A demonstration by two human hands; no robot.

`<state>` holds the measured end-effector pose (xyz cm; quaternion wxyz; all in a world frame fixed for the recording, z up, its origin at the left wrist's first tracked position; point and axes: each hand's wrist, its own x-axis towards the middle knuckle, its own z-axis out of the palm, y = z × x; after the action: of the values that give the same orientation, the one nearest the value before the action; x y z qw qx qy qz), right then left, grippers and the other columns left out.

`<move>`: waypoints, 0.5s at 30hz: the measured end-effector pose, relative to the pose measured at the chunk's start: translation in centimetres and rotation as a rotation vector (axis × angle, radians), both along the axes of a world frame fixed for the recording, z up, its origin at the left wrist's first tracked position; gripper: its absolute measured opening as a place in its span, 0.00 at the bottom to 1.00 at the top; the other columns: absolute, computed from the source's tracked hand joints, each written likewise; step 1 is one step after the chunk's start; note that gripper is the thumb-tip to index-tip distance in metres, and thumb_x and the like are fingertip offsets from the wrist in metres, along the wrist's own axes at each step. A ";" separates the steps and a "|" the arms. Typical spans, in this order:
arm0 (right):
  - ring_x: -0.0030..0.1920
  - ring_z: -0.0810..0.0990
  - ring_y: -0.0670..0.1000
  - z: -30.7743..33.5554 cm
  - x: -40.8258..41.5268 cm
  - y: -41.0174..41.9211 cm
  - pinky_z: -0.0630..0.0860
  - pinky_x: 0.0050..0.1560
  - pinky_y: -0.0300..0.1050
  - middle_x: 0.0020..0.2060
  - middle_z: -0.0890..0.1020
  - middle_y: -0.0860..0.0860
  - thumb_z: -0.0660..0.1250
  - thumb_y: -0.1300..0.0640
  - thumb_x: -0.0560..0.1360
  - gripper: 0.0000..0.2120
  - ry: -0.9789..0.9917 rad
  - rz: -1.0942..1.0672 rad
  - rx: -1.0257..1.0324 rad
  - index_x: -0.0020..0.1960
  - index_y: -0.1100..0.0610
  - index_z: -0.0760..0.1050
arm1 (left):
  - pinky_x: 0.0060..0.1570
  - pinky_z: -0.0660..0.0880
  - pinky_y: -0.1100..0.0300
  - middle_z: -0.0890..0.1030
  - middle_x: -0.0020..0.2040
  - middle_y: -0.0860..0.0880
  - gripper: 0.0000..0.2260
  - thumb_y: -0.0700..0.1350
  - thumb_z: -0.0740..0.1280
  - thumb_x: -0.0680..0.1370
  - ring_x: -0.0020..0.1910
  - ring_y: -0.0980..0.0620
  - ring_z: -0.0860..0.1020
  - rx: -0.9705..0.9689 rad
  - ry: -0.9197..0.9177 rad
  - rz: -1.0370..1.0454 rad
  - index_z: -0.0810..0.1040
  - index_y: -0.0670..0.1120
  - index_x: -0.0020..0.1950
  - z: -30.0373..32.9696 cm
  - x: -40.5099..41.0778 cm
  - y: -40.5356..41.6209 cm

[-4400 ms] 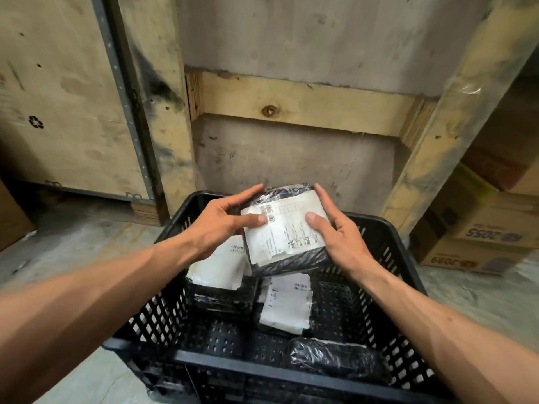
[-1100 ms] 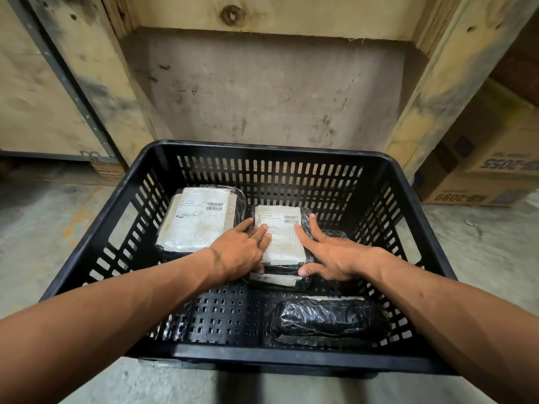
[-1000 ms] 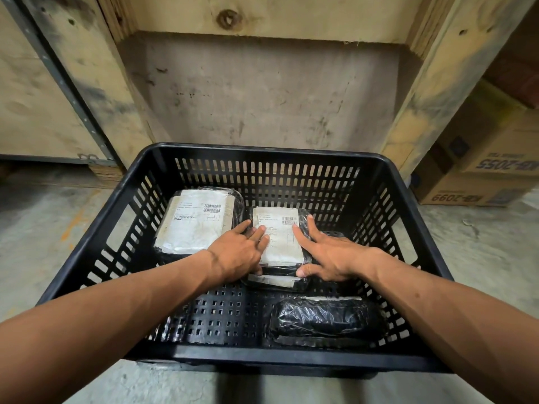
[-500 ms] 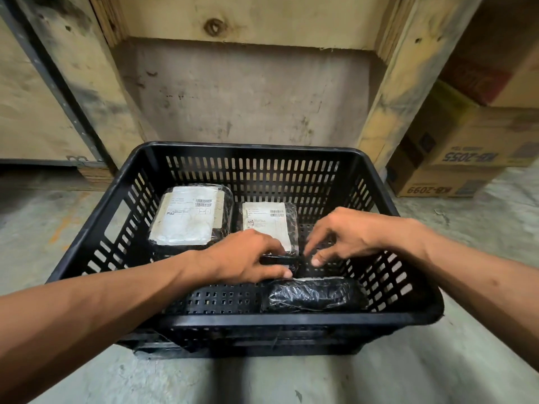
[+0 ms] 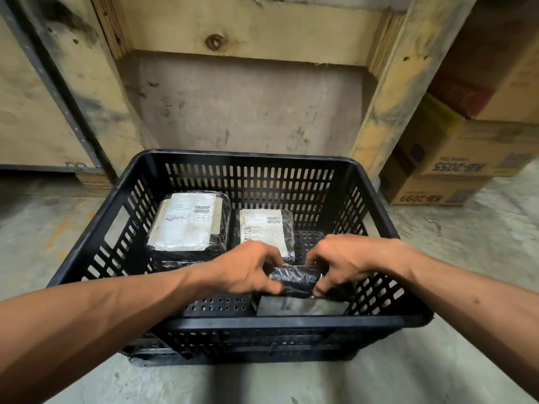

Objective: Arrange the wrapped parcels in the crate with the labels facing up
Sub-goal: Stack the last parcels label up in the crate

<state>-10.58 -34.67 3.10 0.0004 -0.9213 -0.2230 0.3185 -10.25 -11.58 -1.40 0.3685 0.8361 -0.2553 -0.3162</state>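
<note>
A black slotted plastic crate (image 5: pixel 248 160) stands on the concrete floor. Inside at the back left lies a black-wrapped parcel (image 5: pixel 186 225) with its white label up. Beside it to the right lies a smaller parcel (image 5: pixel 264 228), label up too. At the crate's front right, my left hand (image 5: pixel 248 269) and my right hand (image 5: pixel 344 262) both grip a third black-wrapped parcel (image 5: pixel 294 279) from either end. It is tilted up on edge, and a pale face (image 5: pixel 300 306) shows underneath. I cannot read a label on it.
Wooden crate panels (image 5: pixel 248 30) and a grey wall rise right behind the crate. Cardboard boxes (image 5: pixel 455 158) are stacked at the right. Bare concrete floor (image 5: pixel 43 228) lies on either side.
Both hands left the middle labelled parcel and dropped to the front parcel, which lay flat and dark side up. They now grip it and have tipped it up. The head moved slightly.
</note>
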 end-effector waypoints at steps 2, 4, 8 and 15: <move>0.47 0.85 0.53 1.1 0.7 -0.4 0.81 0.53 0.51 0.47 0.87 0.49 0.77 0.40 0.71 0.22 0.002 -0.037 0.077 0.62 0.47 0.82 | 0.59 0.78 0.56 0.85 0.54 0.54 0.16 0.44 0.75 0.73 0.52 0.57 0.82 -0.089 -0.030 0.042 0.81 0.49 0.60 0.8 0.6 0.7; 0.48 0.86 0.55 2.2 1.4 -0.9 0.82 0.54 0.55 0.49 0.88 0.49 0.77 0.39 0.71 0.24 -0.010 -0.063 0.145 0.64 0.46 0.82 | 0.45 0.80 0.63 0.86 0.51 0.57 0.14 0.45 0.76 0.73 0.45 0.59 0.83 -0.182 -0.059 0.077 0.83 0.53 0.58 1.5 1.2 1.3; 0.44 0.85 0.42 4.5 2.2 -2.0 0.81 0.50 0.41 0.47 0.88 0.40 0.77 0.38 0.70 0.24 -0.126 -0.105 0.277 0.65 0.39 0.82 | 0.41 0.77 0.70 0.85 0.54 0.62 0.18 0.51 0.79 0.70 0.45 0.66 0.82 -0.309 -0.126 0.205 0.83 0.60 0.59 2.6 1.8 2.0; 0.52 0.86 0.40 6.7 2.6 -3.3 0.80 0.58 0.36 0.50 0.88 0.36 0.79 0.47 0.73 0.19 -0.170 -0.256 0.638 0.63 0.43 0.85 | 0.64 0.73 0.63 0.81 0.64 0.62 0.29 0.53 0.81 0.69 0.63 0.62 0.79 -0.419 -0.214 0.251 0.77 0.66 0.68 4.3 2.3 2.2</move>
<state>-7.98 -37.94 9.81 0.3097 -0.9184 -0.1935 0.1525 -7.95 -9.36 2.86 0.5408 0.7954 -0.2468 -0.1181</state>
